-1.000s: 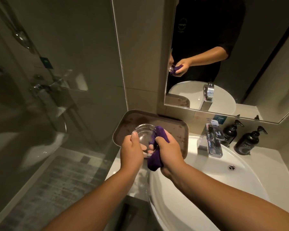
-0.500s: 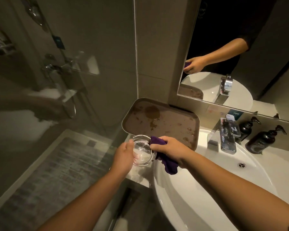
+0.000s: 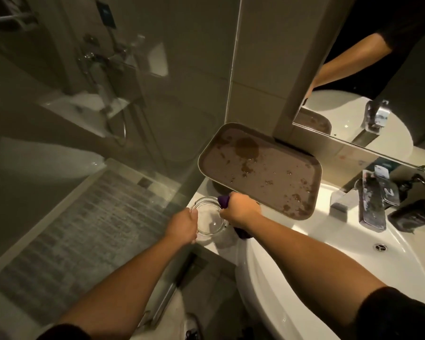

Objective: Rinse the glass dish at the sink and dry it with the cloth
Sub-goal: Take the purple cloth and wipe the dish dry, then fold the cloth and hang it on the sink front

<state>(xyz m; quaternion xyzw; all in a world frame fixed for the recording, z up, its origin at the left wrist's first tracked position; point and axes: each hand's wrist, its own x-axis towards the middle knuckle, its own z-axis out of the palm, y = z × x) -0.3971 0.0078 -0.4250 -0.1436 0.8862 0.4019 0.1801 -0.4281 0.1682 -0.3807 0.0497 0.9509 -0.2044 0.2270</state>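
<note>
Glass dish (image 3: 207, 218), round and clear, sits low at the left corner of the white tabletop (image 3: 222, 241) beside the sink, held between both hands. Seen from the head camera looking down, the left hand (image 3: 183, 225) grips the dish's left rim with fingers curled over the edge. The right hand (image 3: 241, 211) is closed around a purple cloth (image 3: 223, 200), bunched in the fist, with one end showing above the knuckles and another hanging below the wrist; this hand presses against the dish's right rim. Compared with half a second ago, the dish and both hands have dropped lower and nearer the tabletop's corner, away from the tray, and the view has tilted down so more of both forearms shows. A brown tray (image 3: 260, 170), spotted with wet stains, rests just behind the hands, its far edge against the wall under the mirror (image 3: 368, 99). To the right lies the white sink (image 3: 341, 261), round and dry-looking, with a small drain (image 3: 380, 247) and a chrome faucet (image 3: 368, 204) at its back. A dark pump bottle (image 3: 417, 212) stands beside the faucet. The mirror reflects a bare forearm, a black sleeve, the basin and the faucet. On the left is a glass shower wall (image 3: 133, 94) with shower fittings behind it, and grey tiled floor (image 3: 79, 229) below. The light is dim and warm.
</note>
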